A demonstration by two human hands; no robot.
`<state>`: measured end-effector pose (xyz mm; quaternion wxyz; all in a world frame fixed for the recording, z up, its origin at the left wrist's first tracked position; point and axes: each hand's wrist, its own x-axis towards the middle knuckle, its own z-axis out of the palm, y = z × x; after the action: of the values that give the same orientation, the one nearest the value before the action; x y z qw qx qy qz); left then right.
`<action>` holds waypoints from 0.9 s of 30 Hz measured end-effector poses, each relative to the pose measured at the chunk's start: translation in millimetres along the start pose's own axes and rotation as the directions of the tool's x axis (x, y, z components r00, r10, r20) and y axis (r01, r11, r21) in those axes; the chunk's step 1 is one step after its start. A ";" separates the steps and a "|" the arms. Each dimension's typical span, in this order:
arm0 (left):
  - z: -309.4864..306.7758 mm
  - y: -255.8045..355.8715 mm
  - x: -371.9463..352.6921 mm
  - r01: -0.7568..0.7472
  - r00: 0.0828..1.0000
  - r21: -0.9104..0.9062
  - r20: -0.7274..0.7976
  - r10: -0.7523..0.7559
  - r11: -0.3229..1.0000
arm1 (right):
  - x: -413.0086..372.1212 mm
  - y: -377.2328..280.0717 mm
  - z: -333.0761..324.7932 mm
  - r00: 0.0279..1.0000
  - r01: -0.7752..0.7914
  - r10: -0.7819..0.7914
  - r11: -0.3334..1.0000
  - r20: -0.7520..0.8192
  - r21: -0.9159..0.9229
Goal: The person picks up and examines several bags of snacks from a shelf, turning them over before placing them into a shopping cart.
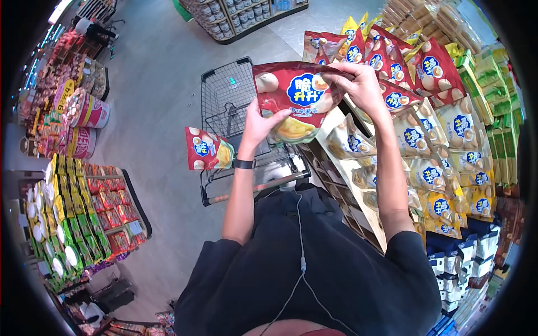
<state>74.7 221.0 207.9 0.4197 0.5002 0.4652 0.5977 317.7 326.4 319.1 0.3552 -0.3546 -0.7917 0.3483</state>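
Note:
A red snack bag (297, 106) with a blue-and-white logo and a picture of yellow crisps is held up in front of me. My left hand (259, 127) is closed on its lower left edge, thumb across the front. At the upper right corner, my right hand (361, 84) pinches the top edge. Another red snack bag (206, 150) shows beside my left wrist, partly behind it; what supports it is hidden. Behind the held bag stands a wire shopping cart (226, 78), its handle close to my body.
To my right, a slanted display (358, 187) carries red, beige and yellow snack bags (431, 140). Green packs (501, 112) stand beyond. Packaged-goods racks (84, 218) line the left. A shelf of canned goods (238, 17) is ahead. Grey floor (162, 84) runs between. An earphone cord (302, 241) hangs down my front.

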 end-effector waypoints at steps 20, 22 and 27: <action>-27.4 -22.5 -34.1 0.044 0.824 -0.267 -0.536 -0.186 0.963 | -98.4 84.4 52.8 0.924 -0.349 0.375 0.905 -0.071 0.244; -34.4 -26.6 -36.1 0.048 0.792 -0.242 -0.582 -0.185 0.969 | -120.5 95.0 61.5 0.906 -0.390 0.420 0.876 -0.051 0.284; -42.4 -36.0 -41.6 -0.035 0.722 -0.276 -0.672 -0.167 0.960 | -172.2 102.1 77.8 0.831 -0.530 0.555 0.773 0.034 0.349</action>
<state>40.2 182.8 161.3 0.3020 0.1632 0.5196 0.7824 372.2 215.5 143.4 0.3238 -0.5123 -0.5691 0.5557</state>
